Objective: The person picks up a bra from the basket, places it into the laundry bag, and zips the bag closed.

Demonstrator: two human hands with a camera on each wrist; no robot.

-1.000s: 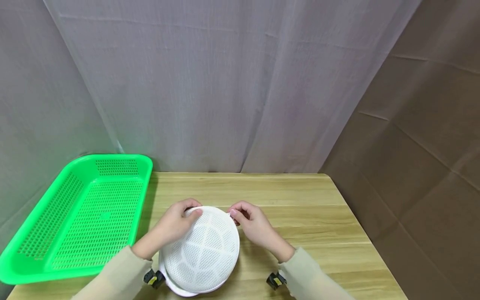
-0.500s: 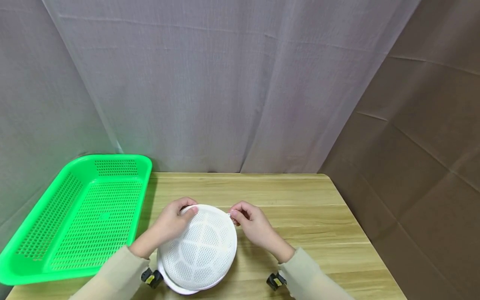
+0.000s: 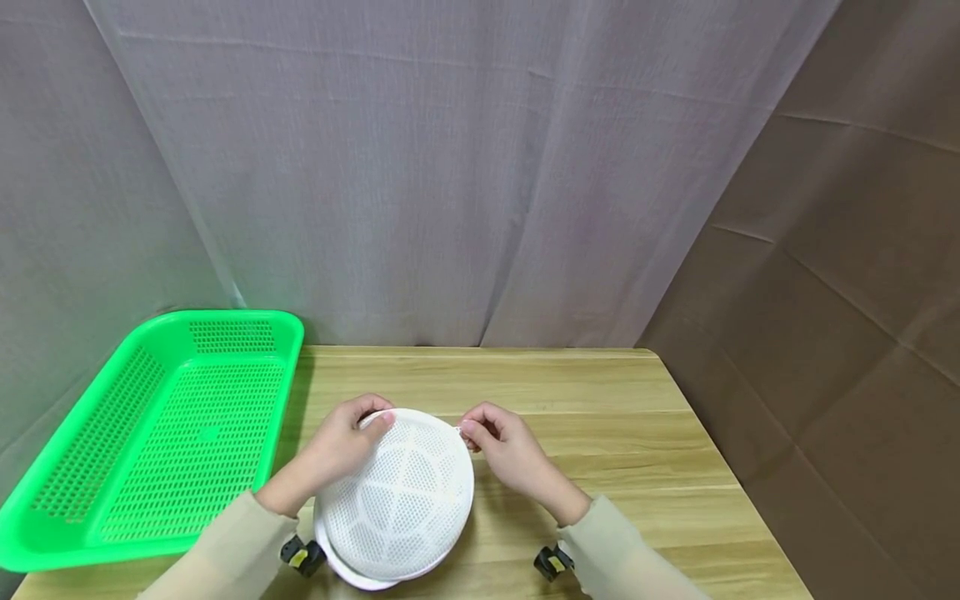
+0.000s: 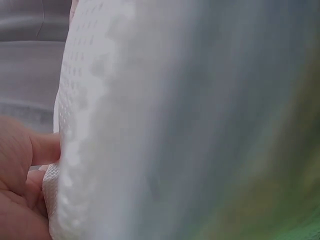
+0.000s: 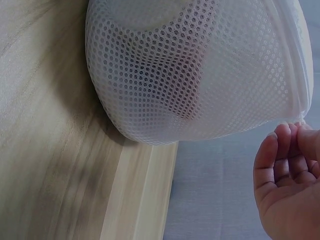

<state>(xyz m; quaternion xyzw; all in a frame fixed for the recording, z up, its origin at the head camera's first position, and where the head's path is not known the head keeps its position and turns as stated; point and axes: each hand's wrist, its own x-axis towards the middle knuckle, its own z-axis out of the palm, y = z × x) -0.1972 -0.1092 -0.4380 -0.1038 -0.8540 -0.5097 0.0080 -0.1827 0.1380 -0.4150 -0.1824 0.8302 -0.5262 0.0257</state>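
A round white mesh laundry bag stands on the table at the front middle, its flat disc-like top tilted toward me. My left hand grips its upper left rim, thumb over the top and the other fingers behind. My right hand pinches a small bit at the upper right edge. In the right wrist view, the right fingertips meet the end of the zipper seam, and the mesh bulges out below it. Pale shapes show dimly through the mesh. In the left wrist view the bag fills much of the picture, blurred.
A green plastic basket with perforated walls stands at the left of the wooden table. Grey cloth hangs behind the table, and brown cloth hangs on the right.
The left hand and the bag have shifted slightly left since a second ago. The right hand keeps its pinch at almost the same spot; the last half second shows hardly any motion.
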